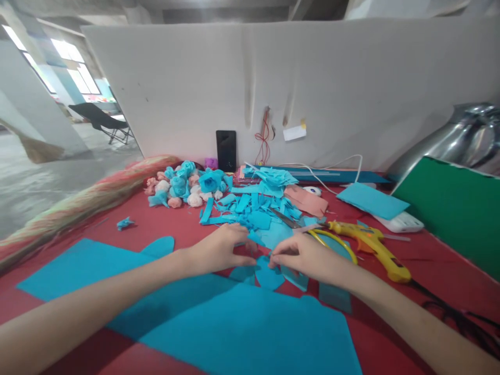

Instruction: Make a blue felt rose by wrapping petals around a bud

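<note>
My left hand (pixel 225 246) hovers over the middle of the table, its fingers bent and its thumb held apart from them. Nothing clear shows between them. Beside it, my right hand (pixel 299 252) has thumb and fingertips pinched together at the edge of a rounded blue paper petal (pixel 270 277). More cut petals lie partly under both hands, such as a blue petal (pixel 296 279) below my right palm. In front of me a large blue paper sheet (pixel 242 325) spreads beneath my forearms. Scissors (pixel 284 219) lie just beyond my right hand, their handles partly hidden.
A yellow hot glue gun (pixel 375 247) lies at the right, its cable trailing. Blue paper scraps (pixel 250 203) heap behind my hands. Blue, pink and white paper flowers (pixel 183 185) cluster at the back left. A phone (pixel 226 151) leans on the white panel; a green board (pixel 453 208) stands right.
</note>
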{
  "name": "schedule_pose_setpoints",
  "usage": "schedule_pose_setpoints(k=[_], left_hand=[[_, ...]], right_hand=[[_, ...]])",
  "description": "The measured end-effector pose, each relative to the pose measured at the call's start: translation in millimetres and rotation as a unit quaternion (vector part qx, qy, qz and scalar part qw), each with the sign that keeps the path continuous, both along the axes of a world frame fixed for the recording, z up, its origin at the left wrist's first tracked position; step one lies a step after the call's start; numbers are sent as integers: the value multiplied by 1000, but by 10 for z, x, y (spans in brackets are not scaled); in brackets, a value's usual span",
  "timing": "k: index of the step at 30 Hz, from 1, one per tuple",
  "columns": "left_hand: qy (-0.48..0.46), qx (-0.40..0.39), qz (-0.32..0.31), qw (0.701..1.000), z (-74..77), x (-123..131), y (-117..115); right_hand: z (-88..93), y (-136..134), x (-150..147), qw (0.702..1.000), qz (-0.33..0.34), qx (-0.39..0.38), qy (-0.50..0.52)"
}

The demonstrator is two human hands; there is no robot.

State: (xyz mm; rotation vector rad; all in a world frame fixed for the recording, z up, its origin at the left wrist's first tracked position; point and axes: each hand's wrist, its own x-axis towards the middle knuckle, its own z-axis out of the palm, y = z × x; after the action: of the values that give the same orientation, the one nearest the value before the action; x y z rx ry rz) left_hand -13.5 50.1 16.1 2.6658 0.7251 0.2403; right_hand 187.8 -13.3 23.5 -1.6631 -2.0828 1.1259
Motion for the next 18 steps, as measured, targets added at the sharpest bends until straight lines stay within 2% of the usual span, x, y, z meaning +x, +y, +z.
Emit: schedule_pose_setpoints(k=[10,18], left_hand=[[4,-72,-98,993,63,-154,136],[15,-98,-110,989,170,-247,270]], right_hand=[[92,-83,-96,1000,-1,-15,16],[85,-108,-105,999,-14,-31,41]])
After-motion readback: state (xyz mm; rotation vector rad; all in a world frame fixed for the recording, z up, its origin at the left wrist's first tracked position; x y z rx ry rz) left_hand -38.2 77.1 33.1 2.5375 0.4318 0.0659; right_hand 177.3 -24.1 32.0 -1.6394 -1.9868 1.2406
